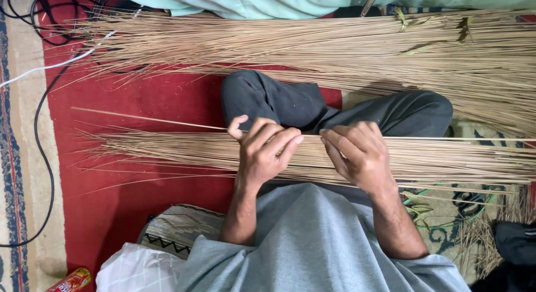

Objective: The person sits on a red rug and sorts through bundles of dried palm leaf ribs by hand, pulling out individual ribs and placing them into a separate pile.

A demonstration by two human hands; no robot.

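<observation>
Both hands — left (262,152), right (357,155) — pinch one thin stick (151,119) over the stick bundle (446,161).

Home floor used as craft spot: red carpet (139,175), loose cables (39,130), cushion (178,228), broom-stick bundles (335,52) spread w/ leaf scraps.

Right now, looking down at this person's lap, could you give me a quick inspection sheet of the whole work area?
Surface: red carpet with a patterned border.
Job's things: a single thin stick; a bundle of sticks across the lap.
Clutter: a larger stick pile; a red packet.
Grips: left hand and right hand pinch the single stick.
Cables: black cable, white cable.
Surroundings: another person's pale green garment.
</observation>
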